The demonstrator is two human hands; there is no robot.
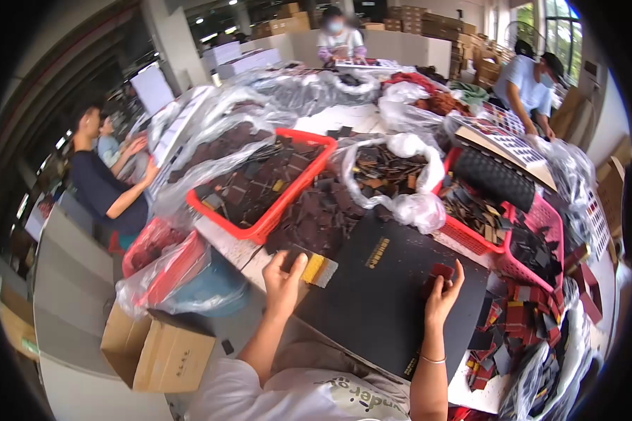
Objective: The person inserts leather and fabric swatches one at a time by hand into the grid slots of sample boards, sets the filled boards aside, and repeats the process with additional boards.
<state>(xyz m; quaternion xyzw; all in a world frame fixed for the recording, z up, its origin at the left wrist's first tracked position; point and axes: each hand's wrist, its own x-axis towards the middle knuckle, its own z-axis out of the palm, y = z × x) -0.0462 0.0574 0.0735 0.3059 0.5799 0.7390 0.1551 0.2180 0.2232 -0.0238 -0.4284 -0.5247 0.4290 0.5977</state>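
Note:
My left hand pinches a small swatch card with yellow and grey bands, plus a dark part near the thumb. It is over the left edge of a large black album with gold lettering, which lies in front of me. Above the album's right side, my right hand holds a small dark red piece between thumb and fingers. Beyond the album spreads a heap of dark maroon pieces. A red basket full of similar dark pieces stands behind it.
Right of the album lie loose red and black pieces and a pink basket. A plastic-lined bag of pieces sits behind. At left are a blue bin and a cardboard box. Several people work around the table.

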